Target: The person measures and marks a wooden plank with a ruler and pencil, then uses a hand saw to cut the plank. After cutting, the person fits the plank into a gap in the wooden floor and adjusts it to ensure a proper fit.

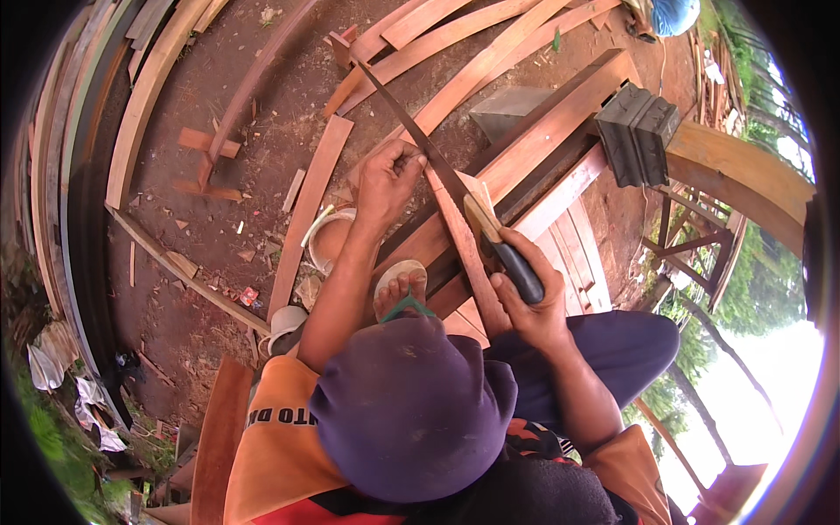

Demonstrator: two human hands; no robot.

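A handsaw (420, 136) with a long, narrow dark blade slants from the upper left down to its handle of pale wood and black grip. Around that black grip my right hand (540, 297) is closed. My left hand (388, 184) has its fingers curled in a pinch, the tips at the blade's edge near its middle; what they hold is hidden. Beneath the blade, a narrow reddish wooden strip (468, 254) runs back toward my lap. My sandalled foot (401, 287) is by the thick timber beam (551, 131) that the strip crosses.
Curved planks (490, 61) lie ahead on the dirt ground, and long boards (131, 131) are stacked at the left. A white bucket (332, 241) stands beside my left forearm. A dark grey moulded block (637, 136) sits at the beam's far end. Another person (674, 16) is partly visible at top right.
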